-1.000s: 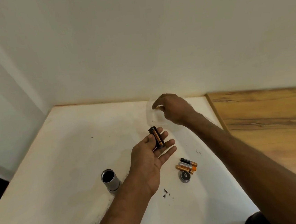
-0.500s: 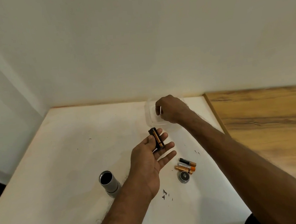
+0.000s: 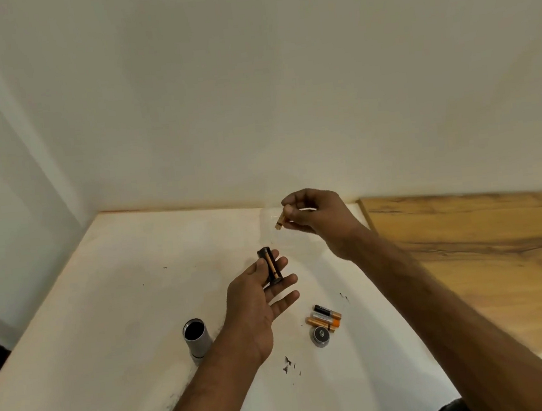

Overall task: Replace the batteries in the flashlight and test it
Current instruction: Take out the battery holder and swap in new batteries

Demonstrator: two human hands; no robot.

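My left hand [image 3: 259, 301] lies palm up over the white table and holds a black battery holder [image 3: 270, 265] with a gold battery seated in it. Up and to the right, my right hand [image 3: 320, 215] pinches a small gold battery [image 3: 280, 220] between its fingertips, above a faint clear plastic container [image 3: 277, 237]. The silver flashlight body [image 3: 196, 337] stands on the table with its open end up, left of my left wrist. Three loose batteries [image 3: 325, 317] lie side by side beside the round black end cap [image 3: 320, 335].
The white table [image 3: 107, 304] meets a pale wall at its far edge. A wooden surface [image 3: 486, 257] adjoins the table on the right. Small dark specks [image 3: 288, 366] mark the tabletop near my left forearm.
My right hand has lifted out of the clear container and now holds a gold battery in its fingertips. My left hand keeps the battery holder in about the same place.
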